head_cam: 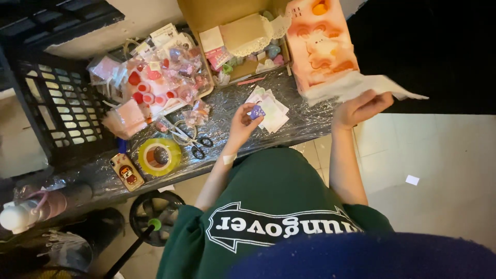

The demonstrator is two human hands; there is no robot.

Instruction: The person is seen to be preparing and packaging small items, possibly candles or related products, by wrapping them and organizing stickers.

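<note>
We see the left hand (243,124) pinching a small purple sticker (257,111) over the table (305,119) — loose paper sheets (273,114) lie just at its 3 o'clock. The right hand (361,107) grips a white paper sheet (361,85) at 12 o'clock — beside a pink packet (321,41). Scissors (194,138) and a tape roll (159,156) sit at the left hand's 9 o'clock.

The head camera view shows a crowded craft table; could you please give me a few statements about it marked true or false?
1. The left hand holds a small purple piece. True.
2. The right hand is empty. False: it holds a pink printed bag with white tissue paper.
3. The scissors lie beside a yellow tape roll. True.
4. The cardboard box is closed. False: it stands open with small items inside.
</note>
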